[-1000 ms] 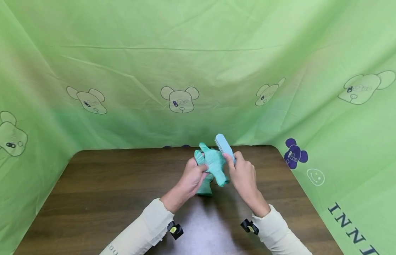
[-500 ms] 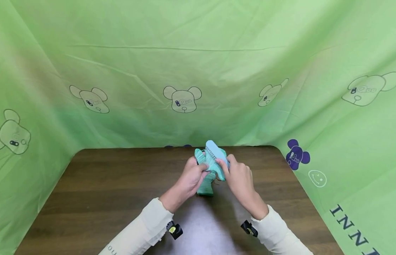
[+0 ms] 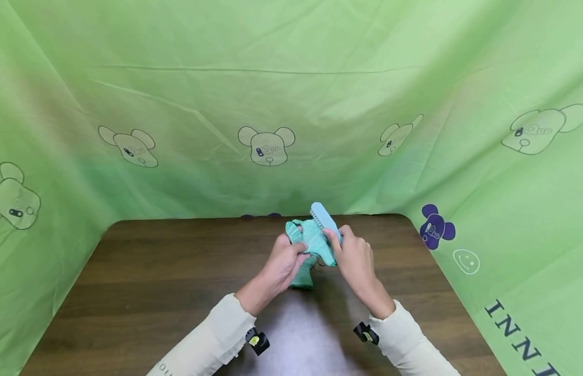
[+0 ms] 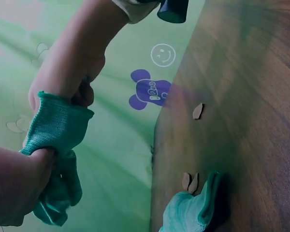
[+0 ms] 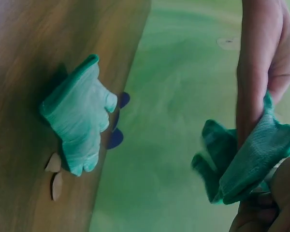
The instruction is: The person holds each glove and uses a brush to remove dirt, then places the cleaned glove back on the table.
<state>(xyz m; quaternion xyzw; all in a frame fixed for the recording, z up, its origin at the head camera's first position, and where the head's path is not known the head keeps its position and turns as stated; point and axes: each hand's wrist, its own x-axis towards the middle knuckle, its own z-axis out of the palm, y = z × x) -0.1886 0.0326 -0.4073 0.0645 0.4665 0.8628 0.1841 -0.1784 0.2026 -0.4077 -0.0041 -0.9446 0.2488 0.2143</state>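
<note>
My left hand grips a green knit glove above the table, thumb on top of the fabric. In my right hand is a light blue brush, held by its lower end, bristles facing left. The brush overlaps the right side of the held glove in the head view. Both wrist views leave the brush hidden behind hand and glove. A second green glove lies on the table below the hands, its cuff towards the person.
Beside the lying glove are small brown leaf-shaped pieces on the wooden table. Green printed cloth walls in the back and both sides of the table.
The brush moved left across the held glove, then back a little up and right. The held glove's fingers shifted and folded, while the left hand stayed in place.
</note>
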